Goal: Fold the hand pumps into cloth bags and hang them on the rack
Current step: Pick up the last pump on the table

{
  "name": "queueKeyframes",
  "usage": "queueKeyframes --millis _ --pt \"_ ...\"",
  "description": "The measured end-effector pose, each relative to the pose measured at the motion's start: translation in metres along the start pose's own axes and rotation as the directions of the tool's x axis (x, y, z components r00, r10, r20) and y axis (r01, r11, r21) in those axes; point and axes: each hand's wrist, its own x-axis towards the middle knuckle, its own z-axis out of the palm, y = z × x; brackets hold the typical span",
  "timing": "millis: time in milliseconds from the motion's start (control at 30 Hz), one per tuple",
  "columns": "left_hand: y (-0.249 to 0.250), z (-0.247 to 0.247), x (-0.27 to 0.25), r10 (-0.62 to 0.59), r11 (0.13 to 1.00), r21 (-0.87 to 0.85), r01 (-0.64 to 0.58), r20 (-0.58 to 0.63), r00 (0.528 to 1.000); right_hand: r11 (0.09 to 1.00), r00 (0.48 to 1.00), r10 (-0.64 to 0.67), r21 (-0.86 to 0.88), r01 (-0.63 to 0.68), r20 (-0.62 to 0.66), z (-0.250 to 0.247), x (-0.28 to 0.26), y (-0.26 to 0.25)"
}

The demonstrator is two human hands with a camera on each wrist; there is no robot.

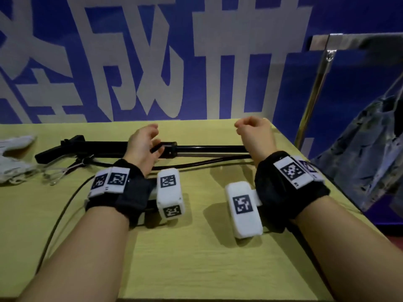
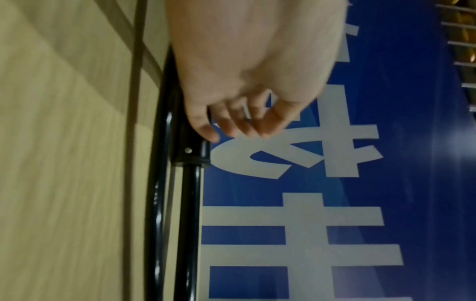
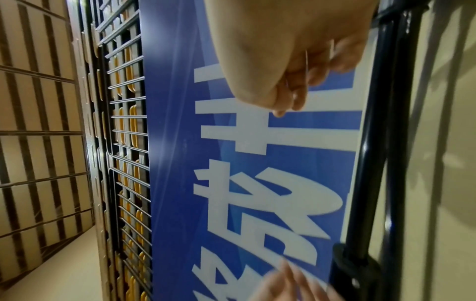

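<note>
A black hand pump [image 1: 109,147] lies lengthwise along the back of the yellow table [image 1: 196,258], handle end to the left, thin rod [image 1: 207,148] running right. Its black hose [image 1: 196,163] trails in front. My left hand [image 1: 145,142] hovers just over the pump's collar [image 2: 190,156], fingers [image 2: 231,124] loosely bent and holding nothing. Over the rod's right end, my right hand [image 1: 255,131] is curled into a fist; in the right wrist view its fingers [image 3: 291,87] hold nothing I can see. A white cloth bag [image 1: 15,158] lies crumpled at the far left.
A metal rack post [image 1: 316,90] stands off the table's right edge with a blue-grey patterned bag [image 1: 370,149] hanging from it. A blue banner with white characters [image 1: 152,62] backs the table. Wire clips [image 1: 61,173] lie by the pump's handle end. A black cable [image 1: 61,214] curves at front left.
</note>
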Motion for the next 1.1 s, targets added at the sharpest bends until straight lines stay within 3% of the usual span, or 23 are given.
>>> queueKeyframes --millis 100,200,367,567,767,900,1100 --pt "-0.009 -0.004 0.005 -0.049 0.998 0.022 0.057 -0.275 0.960 0.981 0.981 0.009 -0.188 -0.047 -0.196 -0.018 0.008 0.003" --pt "-0.006 -0.007 0.007 -0.055 0.997 0.034 0.073 -0.374 0.926 0.910 0.969 0.097 -0.373 -0.179 -0.228 -0.031 0.012 0.004" --pt "-0.005 -0.013 0.007 -0.036 0.999 -0.019 0.032 -0.347 0.937 0.795 0.987 0.147 -0.587 -0.155 -0.062 -0.031 0.008 0.005" --pt "0.002 -0.027 0.006 -0.104 0.979 -0.196 0.051 -0.268 0.958 0.649 0.992 0.129 -0.755 -0.097 -0.016 -0.031 0.006 0.007" --pt "-0.001 -0.041 -0.003 -0.155 0.863 -0.501 0.064 -0.142 0.978 0.724 0.996 0.078 -0.685 -0.083 -0.039 -0.032 0.004 0.007" --pt "0.000 -0.044 -0.004 -0.162 0.856 -0.507 0.104 -0.071 0.984 0.784 0.998 0.063 -0.618 -0.062 -0.020 -0.030 0.001 0.005" --pt "0.000 -0.046 0.010 -0.152 0.841 -0.533 0.093 -0.068 0.986 0.830 0.992 -0.102 -0.555 0.046 -0.071 -0.032 0.000 0.003"
